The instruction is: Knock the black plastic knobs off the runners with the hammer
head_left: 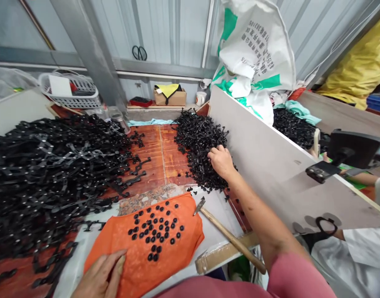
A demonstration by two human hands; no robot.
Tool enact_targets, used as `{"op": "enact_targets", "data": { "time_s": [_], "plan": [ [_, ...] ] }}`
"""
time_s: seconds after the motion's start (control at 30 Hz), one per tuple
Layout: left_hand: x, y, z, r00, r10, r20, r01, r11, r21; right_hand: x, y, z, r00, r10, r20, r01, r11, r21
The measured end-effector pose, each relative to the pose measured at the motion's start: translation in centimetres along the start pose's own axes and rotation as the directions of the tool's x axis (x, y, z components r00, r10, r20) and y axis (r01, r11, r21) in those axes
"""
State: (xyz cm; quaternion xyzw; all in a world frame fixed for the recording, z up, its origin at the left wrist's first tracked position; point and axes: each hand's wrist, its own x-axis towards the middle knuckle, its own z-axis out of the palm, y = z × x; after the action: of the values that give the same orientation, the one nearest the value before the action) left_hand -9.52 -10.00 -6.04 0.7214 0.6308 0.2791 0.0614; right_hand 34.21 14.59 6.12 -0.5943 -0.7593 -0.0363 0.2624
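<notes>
My right hand (221, 160) reaches into a heap of small black plastic parts (198, 140) beside a grey divider board (264, 165); its fingers curl into the parts, and a grip cannot be made out. My left hand (99, 276) lies flat on the near corner of an orange cloth (121, 248), fingers apart. Several small black round caps (155, 232) lie scattered on that cloth. A hammer (227, 236) with a wooden handle rests to the right of the cloth, head toward the heap.
A large pile of black plastic strips (43, 174) covers the left of the red-brown table (155, 153). A white basket (70, 89), a cardboard box (170, 96), a cup and a big white-green sack (255, 54) stand at the back. Another person's arm (360, 178) is beyond the divider.
</notes>
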Motion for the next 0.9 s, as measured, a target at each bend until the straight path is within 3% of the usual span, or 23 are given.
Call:
{"op": "enact_targets", "data": {
  "time_s": [0.1, 0.17, 0.23, 0.3, 0.4, 0.47, 0.53, 0.6, 0.63, 0.7, 0.77, 0.83, 0.9],
  "plan": [
    [0.1, 0.1, -0.2, 0.999, -0.026, 0.026, 0.026, 1.0, -0.001, -1.2, 1.4, -0.7, 0.991, 0.061, -0.122, -0.048, 0.993, 0.109],
    [0.2, 0.1, -0.6, 0.996, -0.038, 0.078, 0.039, 0.999, -0.01, -2.1, 1.8, -1.6, 0.958, 0.161, -0.237, -0.115, 0.974, 0.197],
    [0.6, 0.1, -1.2, 0.996, -0.02, 0.082, 0.023, 0.999, -0.032, -3.1, 1.5, -2.7, 0.916, 0.255, -0.311, -0.163, 0.942, 0.294],
    [1.7, 0.7, -2.1, 0.999, 0.032, 0.035, -0.031, 0.999, -0.036, -4.2, -0.1, -3.5, 0.904, 0.295, -0.31, -0.164, 0.908, 0.385],
    [4.5, 3.7, -4.1, 0.986, 0.132, -0.098, -0.131, 0.991, 0.024, -6.6, -4.3, -3.7, 0.961, 0.248, -0.124, -0.125, 0.786, 0.605],
    [6.7, 6.8, -5.4, 0.96, 0.232, -0.158, -0.231, 0.973, 0.028, -8.5, -7.7, -3.2, 0.982, 0.116, 0.152, -0.189, 0.475, 0.86],
    [8.9, 10.2, -6.1, 0.942, 0.32, -0.105, -0.327, 0.943, -0.059, -10.4, -11.1, -2.5, 0.954, -0.043, 0.298, -0.277, 0.258, 0.925],
    [10.4, 12.9, -6.0, 0.941, 0.339, -0.003, -0.335, 0.93, -0.151, -11.9, -14.0, -1.8, 0.926, -0.162, 0.34, -0.314, 0.17, 0.934],
    [10.8, 13.9, -5.8, 0.948, 0.306, 0.081, -0.286, 0.938, -0.198, -12.5, -15.2, -1.5, 0.921, -0.194, 0.338, -0.312, 0.152, 0.938],
    [10.8, 15.1, -5.2, 0.934, 0.199, 0.297, -0.102, 0.944, -0.313, -13.5, -17.2, -1.1, 0.931, -0.192, 0.31, -0.277, 0.18, 0.944],
    [10.2, 14.9, -4.9, 0.879, 0.1, 0.467, 0.107, 0.912, -0.397, -14.3, -18.0, -1.0, 0.955, -0.146, 0.258, -0.196, 0.341, 0.919],
    [9.3, 13.3, -5.1, 0.861, 0.006, 0.509, 0.244, 0.873, -0.422, -15.2, -17.2, -1.2, 0.976, -0.121, 0.183, -0.077, 0.593, 0.802],
    [8.2, 10.6, -5.9, 0.88, -0.123, 0.46, 0.324, 0.862, -0.39, -16.5, -14.9, -1.6, 0.986, -0.116, 0.119, 0.025, 0.809, 0.587]
  ]
}}
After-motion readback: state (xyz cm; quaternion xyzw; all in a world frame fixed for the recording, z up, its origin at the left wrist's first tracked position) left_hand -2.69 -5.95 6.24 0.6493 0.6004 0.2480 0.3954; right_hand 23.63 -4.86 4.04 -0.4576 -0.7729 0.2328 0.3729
